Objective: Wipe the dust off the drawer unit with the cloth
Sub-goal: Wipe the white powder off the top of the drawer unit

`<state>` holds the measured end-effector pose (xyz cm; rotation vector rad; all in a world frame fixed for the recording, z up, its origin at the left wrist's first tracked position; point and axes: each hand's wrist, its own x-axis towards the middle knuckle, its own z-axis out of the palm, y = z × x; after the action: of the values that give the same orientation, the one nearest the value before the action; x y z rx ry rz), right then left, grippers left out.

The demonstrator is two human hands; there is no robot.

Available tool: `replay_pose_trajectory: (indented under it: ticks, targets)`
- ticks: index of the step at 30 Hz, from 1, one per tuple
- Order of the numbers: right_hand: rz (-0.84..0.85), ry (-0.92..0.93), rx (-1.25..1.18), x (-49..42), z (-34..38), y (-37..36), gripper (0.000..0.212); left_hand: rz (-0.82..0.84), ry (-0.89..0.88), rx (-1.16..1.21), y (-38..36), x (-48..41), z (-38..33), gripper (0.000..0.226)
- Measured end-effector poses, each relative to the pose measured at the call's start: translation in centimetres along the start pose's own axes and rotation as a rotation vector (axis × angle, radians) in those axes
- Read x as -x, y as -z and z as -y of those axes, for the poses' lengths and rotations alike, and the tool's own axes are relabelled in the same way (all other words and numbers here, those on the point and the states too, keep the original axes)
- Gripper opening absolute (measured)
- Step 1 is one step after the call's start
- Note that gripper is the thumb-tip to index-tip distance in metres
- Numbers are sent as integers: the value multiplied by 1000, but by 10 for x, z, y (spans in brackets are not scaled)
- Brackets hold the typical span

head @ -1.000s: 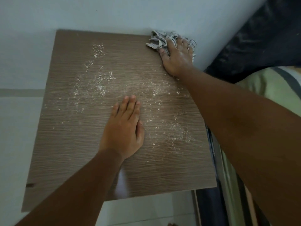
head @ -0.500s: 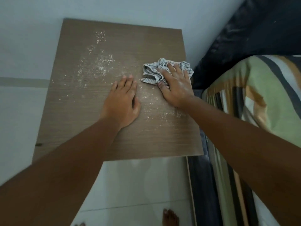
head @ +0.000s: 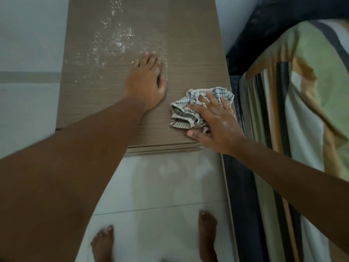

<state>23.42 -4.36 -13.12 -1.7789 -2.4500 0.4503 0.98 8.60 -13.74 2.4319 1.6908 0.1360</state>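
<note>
The drawer unit (head: 190,53) has a brown wood-grain top. White dust (head: 113,40) lies over its far left part; the right strip looks wiped. My right hand (head: 217,121) presses a crumpled checked cloth (head: 188,110) flat at the top's near right corner, fingers spread over it. My left hand (head: 145,82) rests palm down in the middle of the top, fingers together, holding nothing.
A bed with a striped green, orange and dark sheet (head: 302,110) runs close along the unit's right side. A pale wall (head: 28,35) stands behind and to the left. My bare feet (head: 207,235) stand on white floor tiles (head: 160,186) in front of the unit.
My right hand has dragged the cloth from the far right corner toward me to the near right corner, clearing dust along that strip. The left hand has stayed put.
</note>
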Motion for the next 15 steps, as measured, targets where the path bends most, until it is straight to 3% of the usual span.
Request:
replay_pose_trajectory:
  ticks: [5, 9, 13, 15]
  targets:
    - [-80, 92, -44, 40, 12, -18, 55, 0, 5, 6, 1, 1, 1, 62]
    - [-135, 101, -192, 71, 26, -26, 55, -20, -2, 23, 2, 3, -1, 61]
    - [159, 70, -365, 106, 51, -31, 63, -35, -7, 25, 1, 5, 0, 59]
    - [160, 12, -523, 113, 66, -32, 61, -32, -9, 67, 1, 4, 2, 57]
